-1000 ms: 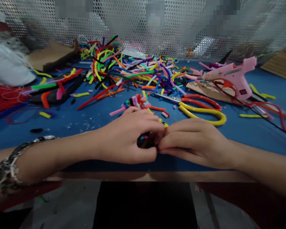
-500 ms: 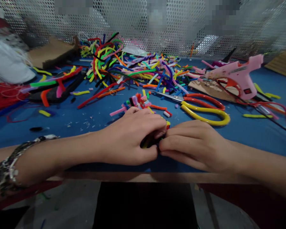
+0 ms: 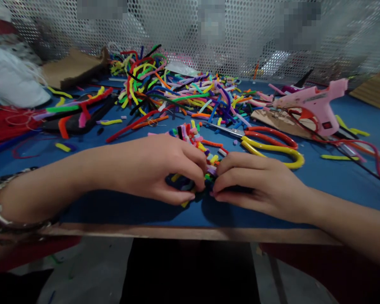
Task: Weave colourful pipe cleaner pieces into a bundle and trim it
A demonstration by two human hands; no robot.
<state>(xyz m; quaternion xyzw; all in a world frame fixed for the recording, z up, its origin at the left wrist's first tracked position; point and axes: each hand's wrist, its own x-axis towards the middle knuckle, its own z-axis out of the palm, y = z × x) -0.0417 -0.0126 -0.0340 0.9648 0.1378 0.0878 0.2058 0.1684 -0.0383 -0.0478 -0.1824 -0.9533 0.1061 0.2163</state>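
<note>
Spanning the whole view, the blue table (image 3: 319, 177) carries a wide heap of pipe cleaners (image 3: 177, 90) at the back. A pink glue gun (image 3: 313, 103) lies to the right, and red-and-yellow scissors (image 3: 272, 143) lie just beyond the hands.

Left hand (image 3: 151, 169) and right hand (image 3: 256, 185) meet near the table's front edge. Both have curled fingers, and the fingertips pinch a clump of cut pieces (image 3: 209, 169) from opposite sides.

Step in hand, as judged: short cut lengths are being pressed into one tight bunch. Any further handling calls for an even squeeze from both sides, since loose stubs could slip out.

The clump rests on the table between the fingertips, largely hidden. Its visible part runs away from the person toward the heap. The stubs stick up and outward, and one yellow end (image 3: 185, 204) points at the near edge.
</note>
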